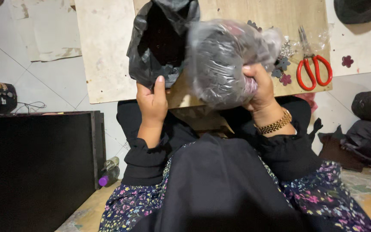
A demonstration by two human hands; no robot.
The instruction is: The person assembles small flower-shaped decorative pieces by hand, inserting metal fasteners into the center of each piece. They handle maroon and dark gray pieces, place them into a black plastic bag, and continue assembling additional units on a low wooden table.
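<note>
Over the wooden board's (245, 13) near edge, left hand (152, 103) pinches black bag (162, 38) mouth open; right hand (260, 88) clutches clear bag (226, 60), tilted toward it.

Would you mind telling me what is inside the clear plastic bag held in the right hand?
The clear plastic bag, gripped by the right hand, is packed with small dark pieces, some pinkish. Blur and the plastic hide their exact shape, and the hand covers the bag's lower corner.

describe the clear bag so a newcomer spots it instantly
Start at the low wooden board across the top. In front of it, the right hand grips a bulging clear plastic bag of dark pieces. Unlike the opaque black plastic bag the left hand holds, it is see-through.
</note>
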